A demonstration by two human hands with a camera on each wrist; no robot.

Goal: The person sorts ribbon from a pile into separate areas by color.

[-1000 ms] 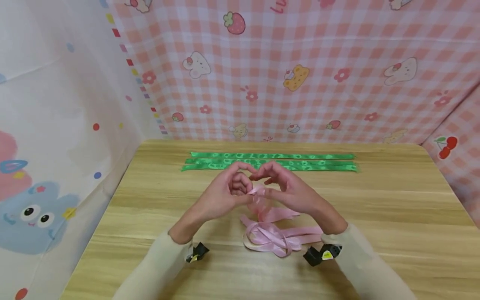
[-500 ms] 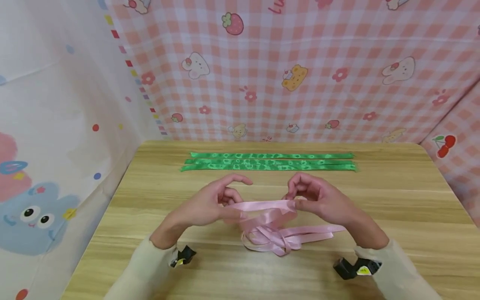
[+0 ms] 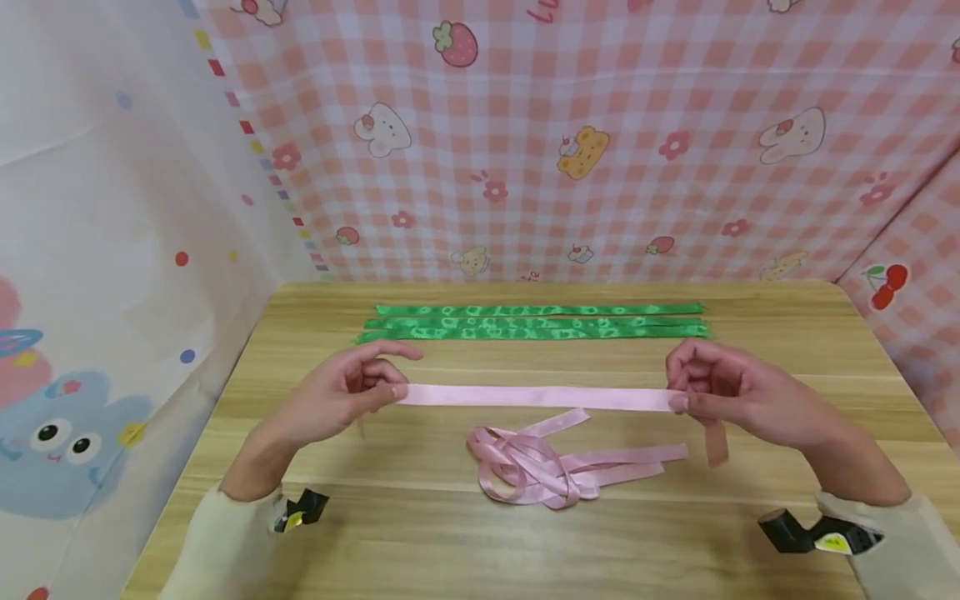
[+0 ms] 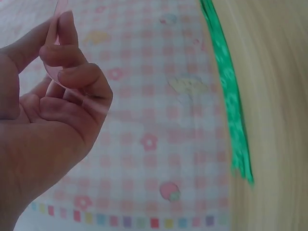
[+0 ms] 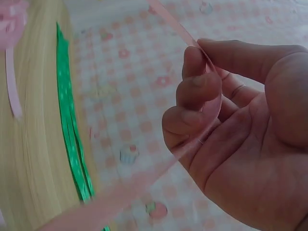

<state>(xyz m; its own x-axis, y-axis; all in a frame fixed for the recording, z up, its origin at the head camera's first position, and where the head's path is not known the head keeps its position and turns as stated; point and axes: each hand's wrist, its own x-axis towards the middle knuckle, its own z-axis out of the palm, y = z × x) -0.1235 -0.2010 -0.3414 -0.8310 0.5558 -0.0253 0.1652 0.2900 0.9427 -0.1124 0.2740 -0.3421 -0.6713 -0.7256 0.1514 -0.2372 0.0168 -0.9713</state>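
A pink satin ribbon [image 3: 536, 397] is stretched level and taut between both hands, above the table. At its left end my left hand [image 3: 337, 398] pinches it between thumb and fingers; a short tail hangs below. My right hand [image 3: 738, 396] pinches the other end, and a longer tail hangs beneath that hand. In the right wrist view the ribbon [image 5: 173, 21] passes through the curled fingers [image 5: 199, 89] and across the palm. Under the stretched ribbon lies a loose tangle of more pink ribbons [image 3: 525, 467] on the table.
Several green patterned ribbons [image 3: 532, 322] lie straight and parallel along the back of the wooden table [image 3: 420, 533]. A pink checked cloth [image 3: 487, 150] hangs behind the table, and a white printed cloth [image 3: 150, 208] hangs at the left.
Both hands have moved apart, left and right, from nearly touching. One pink ribbon came up out of the pile and is now pulled straight between them.
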